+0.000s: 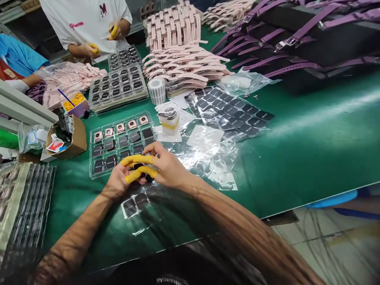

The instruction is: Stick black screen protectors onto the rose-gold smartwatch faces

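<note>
Yellow finger cots cover some of the fingers around a small dark watch case (139, 168). My left hand (118, 180) grips it from the left, fingers curled. From the other side my right hand (168, 166) reaches over it, two yellow-covered fingers bent round it; they hide most of it. Just beyond is a clear plastic tray (91, 152). Its back row holds pink-gold watch cases (120, 127) with their undersides up, and the nearer rows hold dark-faced ones (110, 161). Below my hands lies a clear sheet with dark square films (141, 200).
A white pump bottle (170, 122), a label roll (156, 91) and film sheets (231, 109) lie beyond. Stacked trays (118, 85), pink straps (184, 65) and purple straps (276, 43) fill the back. A cardboard box (73, 138) stands left. A co-worker (86, 27) works opposite.
</note>
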{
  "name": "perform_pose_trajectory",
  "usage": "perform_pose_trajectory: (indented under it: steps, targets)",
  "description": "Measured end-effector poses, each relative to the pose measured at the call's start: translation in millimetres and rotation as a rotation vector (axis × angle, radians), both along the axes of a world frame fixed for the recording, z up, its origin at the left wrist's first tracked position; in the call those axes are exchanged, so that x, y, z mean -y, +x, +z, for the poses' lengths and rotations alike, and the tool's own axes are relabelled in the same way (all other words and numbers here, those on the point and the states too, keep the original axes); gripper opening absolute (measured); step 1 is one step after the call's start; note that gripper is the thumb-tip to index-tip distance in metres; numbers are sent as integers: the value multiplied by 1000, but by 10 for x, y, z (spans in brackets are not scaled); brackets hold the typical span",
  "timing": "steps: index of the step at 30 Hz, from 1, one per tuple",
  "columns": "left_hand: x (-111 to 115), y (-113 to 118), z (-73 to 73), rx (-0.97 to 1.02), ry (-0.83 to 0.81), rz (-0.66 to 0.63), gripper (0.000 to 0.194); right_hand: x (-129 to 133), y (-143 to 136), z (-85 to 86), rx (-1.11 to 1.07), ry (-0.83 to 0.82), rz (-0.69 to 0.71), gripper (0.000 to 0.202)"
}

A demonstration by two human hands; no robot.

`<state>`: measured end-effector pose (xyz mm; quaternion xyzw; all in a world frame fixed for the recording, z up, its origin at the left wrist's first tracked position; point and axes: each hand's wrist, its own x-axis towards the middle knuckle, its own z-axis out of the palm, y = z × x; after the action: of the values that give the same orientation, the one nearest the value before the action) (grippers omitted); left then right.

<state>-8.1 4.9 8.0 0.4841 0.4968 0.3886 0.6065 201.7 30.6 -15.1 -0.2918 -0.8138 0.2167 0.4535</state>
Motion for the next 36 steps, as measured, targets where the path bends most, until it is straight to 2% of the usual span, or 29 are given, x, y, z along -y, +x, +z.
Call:
perform_pose_trajectory:
  steps: [3, 6, 8, 10, 12, 14, 16, 18, 21, 24, 27, 29, 31, 33, 36]
  targets:
    - [148, 12, -30, 182, -222, -25, 57, 21, -40, -10, 7, -26, 104, 14]
    - [127, 17, -34, 329, -335, -90, 60, 90, -62, 59, -120, -113, 97, 12]
    - [109, 9, -38, 368, -320, -23, 59, 115, 24, 142, -309, -198, 28, 19]
    - [106, -13, -46, 311, -218, 99, 56, 94, 208, 207, -425, -293, -133, 25]
    - [109, -51, -61, 212, -113, 157, 55, 42, 444, 204, -229, -351, -353, 27]
    - [111, -98, -86, 158, -70, 138, 59, 3, 651, 120, 165, -345, -605, 31]
    - [112, -137, -122, 140, -78, 103, 67, 12, 768, -9, 440, -257, -734, 33]
    - [112, -155, -166, 120, -90, 82, 74, 72, 781, -125, 523, -143, -653, 31]
    - [115, -146, -233, 68, -80, 56, 72, 199, 654, -173, 521, -41, -362, 20]
    - [123, -125, -285, 15, -61, 35, 68, 265, 391, -68, 484, 2, -238, 20]
    - [133, -114, -314, 24, -48, 12, 66, 203, 44, 43, 398, 48, -110, 22]
    - [139, -113, -318, 53, -40, 19, 63, 112, -144, 51, 388, 79, -72, 22]
    - [139, -111, -310, 51, -41, 37, 60, 29, -236, 12, 340, 85, -106, 18]
    - [135, -104, -299, 25, -44, 45, 59, -10, -239, -44, 287, 91, -161, 16]
    - [128, -88, -286, 39, -42, 33, 56, 9, -197, -99, 279, 110, -164, 16]
